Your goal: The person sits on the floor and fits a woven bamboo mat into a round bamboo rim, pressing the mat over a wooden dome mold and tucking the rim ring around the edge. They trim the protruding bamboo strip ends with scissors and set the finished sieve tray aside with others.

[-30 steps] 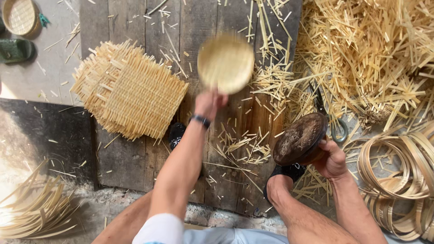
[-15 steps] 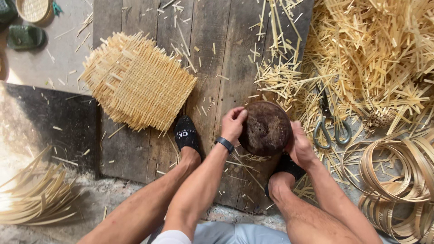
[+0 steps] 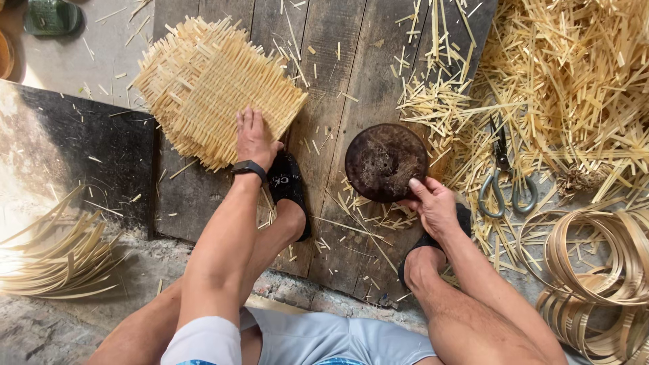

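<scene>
Fingers of left hand (image 3: 254, 138) overlap woven mat (image 3: 213, 91)'s near edge.

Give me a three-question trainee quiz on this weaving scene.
1. True or false: the left hand rests on the woven mat.
2. What does the right hand hold? A) scissors B) dark round mould C) hoop
3. Fill in: the scissors lie among loose ____ strips.

Key: 1 true; 2 B, the dark round mould; 3 bamboo strips.
</scene>
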